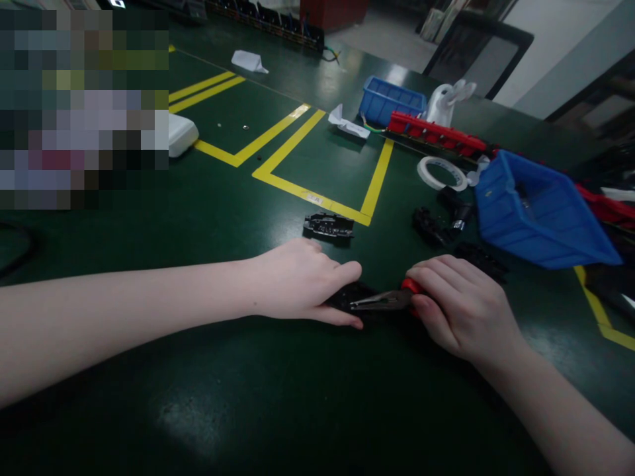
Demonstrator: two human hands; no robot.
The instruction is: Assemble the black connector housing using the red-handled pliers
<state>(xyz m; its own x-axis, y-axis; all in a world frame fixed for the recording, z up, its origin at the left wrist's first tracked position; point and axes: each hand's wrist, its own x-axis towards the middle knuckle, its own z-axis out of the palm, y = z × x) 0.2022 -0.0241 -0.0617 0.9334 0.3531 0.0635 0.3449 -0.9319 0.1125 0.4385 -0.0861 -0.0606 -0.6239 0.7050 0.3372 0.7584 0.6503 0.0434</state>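
Observation:
Red-handled long-nose pliers are in my right hand, whose fingers wrap round the grips. Their jaws point left and reach a black plastic part; whether they pinch it I cannot tell. My left hand grips that part against the green table, thumb and fingers around it, hiding most of it. Just beyond my left hand lies a separate black moulded piece with fine detail on its face. Further right, past my right hand, sit other black parts.
A blue bin stands at right, another blue bin at the back. Near them are a tape roll, a red strip assembly and folded white paper. Yellow tape lines mark the table. A person is partly visible at upper left.

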